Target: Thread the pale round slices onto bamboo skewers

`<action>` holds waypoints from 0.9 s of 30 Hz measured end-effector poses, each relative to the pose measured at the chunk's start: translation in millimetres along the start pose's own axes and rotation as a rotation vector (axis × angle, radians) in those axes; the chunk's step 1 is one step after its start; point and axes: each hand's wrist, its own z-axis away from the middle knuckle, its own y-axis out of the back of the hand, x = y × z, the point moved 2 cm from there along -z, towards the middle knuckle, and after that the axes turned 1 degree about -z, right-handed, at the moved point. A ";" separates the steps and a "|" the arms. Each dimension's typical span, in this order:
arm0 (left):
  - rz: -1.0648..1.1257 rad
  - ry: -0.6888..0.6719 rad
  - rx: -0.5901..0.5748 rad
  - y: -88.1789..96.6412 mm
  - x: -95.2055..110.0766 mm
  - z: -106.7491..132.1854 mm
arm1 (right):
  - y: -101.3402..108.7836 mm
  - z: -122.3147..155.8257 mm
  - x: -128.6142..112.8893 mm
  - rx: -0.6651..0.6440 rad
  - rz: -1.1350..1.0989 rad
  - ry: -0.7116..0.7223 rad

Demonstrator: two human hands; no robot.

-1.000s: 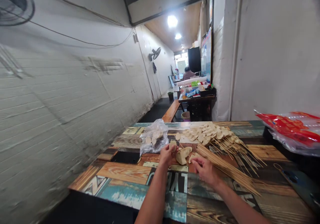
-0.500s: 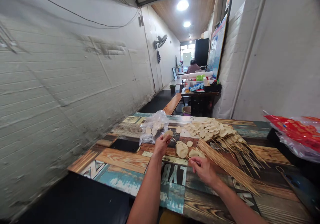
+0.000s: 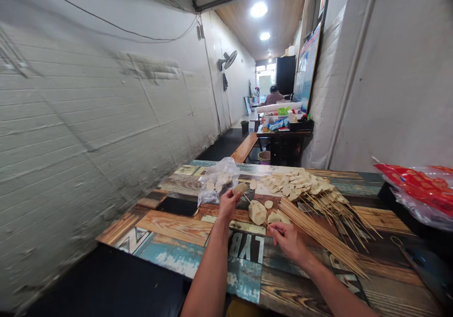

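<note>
Left hand (image 3: 228,206): thumb and fingers pinched on a pale slice (image 3: 240,188), roughly round, lifted above the table. Right hand (image 3: 288,239): apart from the left, nearer and to its right; thumb and fingers closed on a thin skewer (image 3: 266,223), which runs up to a cluster of pale rounds (image 3: 257,212) between the two hands. A skewer tip shows beyond the cluster, near the left hand — whether it touches the slice there, cannot tell.

Loose stock: one small disc (image 3: 268,204) just beyond the right hand; folded pieces (image 3: 279,217) beside its fingers; another single disc (image 3: 253,184) farther off.

To the right: a bundle of bare sticks (image 3: 322,237), lying aslant; beyond it, a broad heap of skewered slices (image 3: 300,185), sticks pointing near and right. To the left, beyond the left hand: a clear plastic bag (image 3: 219,175), crumpled, pale discs inside.

Support: a table (image 3: 170,262) with patchwork wood-plank surface. Far right edge: red and clear packaging (image 3: 421,187).

Farther out: a wooden bench (image 3: 245,147); a second table (image 3: 283,133), cluttered; a wall fan (image 3: 229,60) on the left wall; far off, a seated person (image 3: 273,98) — purplish top
</note>
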 end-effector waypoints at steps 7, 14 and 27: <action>-0.047 -0.001 0.017 2.0 -3.2 -1.5 | 0.1 -0.9 2.1 0.005 0.013 -0.009; -0.150 -0.079 0.025 1.6 -6.7 -3.7 | -1.3 -1.8 7.1 0.014 -0.015 -0.011; -0.134 -0.036 -0.033 -10.4 -8.1 5.1 | -1.2 -2.4 9.4 0.034 -0.001 0.036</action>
